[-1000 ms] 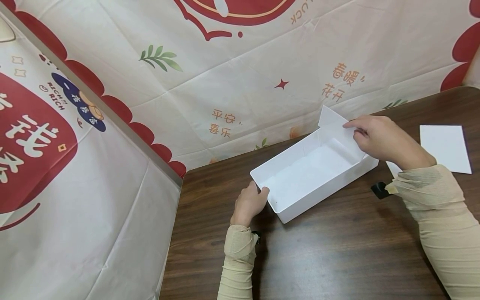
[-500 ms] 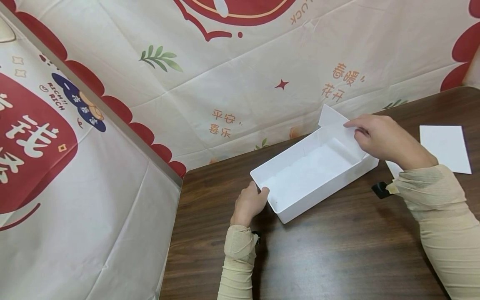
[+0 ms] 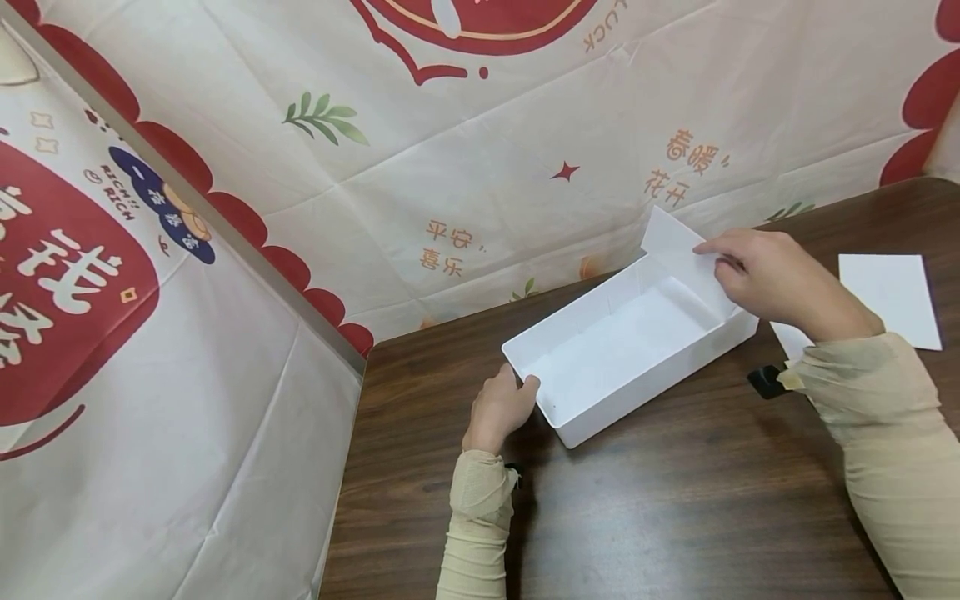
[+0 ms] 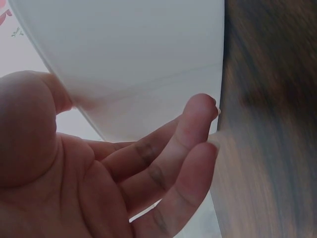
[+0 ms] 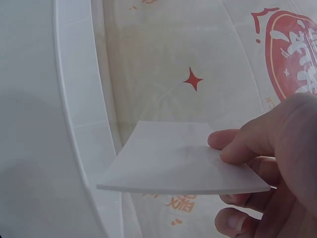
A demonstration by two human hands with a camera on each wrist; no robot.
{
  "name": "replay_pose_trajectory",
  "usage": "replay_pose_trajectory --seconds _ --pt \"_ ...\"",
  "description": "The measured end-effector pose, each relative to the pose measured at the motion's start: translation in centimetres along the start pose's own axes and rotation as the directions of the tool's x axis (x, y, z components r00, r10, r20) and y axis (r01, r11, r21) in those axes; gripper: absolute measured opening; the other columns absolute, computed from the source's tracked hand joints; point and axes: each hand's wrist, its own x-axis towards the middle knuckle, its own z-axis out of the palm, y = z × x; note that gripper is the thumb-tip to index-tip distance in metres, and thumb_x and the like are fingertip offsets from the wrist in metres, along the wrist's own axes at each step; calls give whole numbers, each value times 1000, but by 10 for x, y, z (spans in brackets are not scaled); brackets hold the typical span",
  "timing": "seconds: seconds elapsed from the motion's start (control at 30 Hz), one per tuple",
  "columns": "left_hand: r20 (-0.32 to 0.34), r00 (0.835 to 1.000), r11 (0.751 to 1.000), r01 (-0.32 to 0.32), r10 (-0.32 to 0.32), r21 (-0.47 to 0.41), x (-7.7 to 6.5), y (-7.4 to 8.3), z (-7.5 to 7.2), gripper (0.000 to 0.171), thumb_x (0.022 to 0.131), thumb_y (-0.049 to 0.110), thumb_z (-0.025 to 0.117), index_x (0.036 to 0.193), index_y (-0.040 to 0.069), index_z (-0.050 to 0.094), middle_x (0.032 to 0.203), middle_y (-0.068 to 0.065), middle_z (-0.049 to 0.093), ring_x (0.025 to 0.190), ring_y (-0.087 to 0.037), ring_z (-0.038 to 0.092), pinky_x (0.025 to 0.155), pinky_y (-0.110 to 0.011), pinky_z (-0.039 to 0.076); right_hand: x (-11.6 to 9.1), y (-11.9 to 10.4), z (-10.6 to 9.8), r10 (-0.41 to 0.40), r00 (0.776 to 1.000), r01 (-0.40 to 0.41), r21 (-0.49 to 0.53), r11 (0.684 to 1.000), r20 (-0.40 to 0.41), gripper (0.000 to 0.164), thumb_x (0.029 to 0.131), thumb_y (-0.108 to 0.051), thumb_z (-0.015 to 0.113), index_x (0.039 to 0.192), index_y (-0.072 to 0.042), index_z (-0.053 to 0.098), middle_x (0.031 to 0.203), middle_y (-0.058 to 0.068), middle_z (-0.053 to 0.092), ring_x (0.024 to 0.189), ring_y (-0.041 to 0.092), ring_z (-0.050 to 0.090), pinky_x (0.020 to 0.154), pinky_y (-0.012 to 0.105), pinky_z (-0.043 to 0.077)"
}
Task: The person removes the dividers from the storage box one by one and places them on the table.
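Note:
An open white box lies at a slant on the table in the head view. At its near left end my left hand grips the wall, thumb at the rim and fingers along the outside; in the left wrist view these fingers curve against the white wall. My right hand pinches a thin white panel between thumb and fingers at the box's far right end. This panel stands tilted, its upper corner above the rim. Its lower edge is inside the box, where contact is hard to tell.
On the dark wooden table, a white square sheet lies at the right. Another white piece is partly hidden under my right wrist. A printed cloth hangs behind the table, and another at the left.
My right hand and the white panel have shifted very slightly to the right. My left hand and the box stay almost still. The head view has moved a little.

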Motion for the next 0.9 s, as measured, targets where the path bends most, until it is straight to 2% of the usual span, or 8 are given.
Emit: replay_pose_trajectory --seconds 0.33,0.53,0.9 --pt "-6 1000 1000 -15 15 13 2 1 0 56 91 41 42 127 -1 51 116 -21 64 87 -29 59 79 -49 49 -16 7 -13 -25 997 22 -30 999 -70 30 87 2 50 114 9 63 114 35 59 85 40 55 71 62 49" --pt "-3 1000 1000 -1 1 7 0 -1 -1 58 91 41 42 130 -1 50 118 -21 64 90 -29 59 81 -50 49 -27 11 -25 -61 994 57 -41 998 -93 28 85 3 53 110 8 66 108 34 62 74 33 53 60 52 49" --pt "-5 1000 1000 -6 6 5 -3 2 0 58 92 38 43 131 -3 48 117 -21 64 85 -27 57 78 -49 49 -54 18 -53 -114 982 91 -149 985 -153 27 76 7 59 101 4 70 90 25 67 64 26 47 56 43 41"
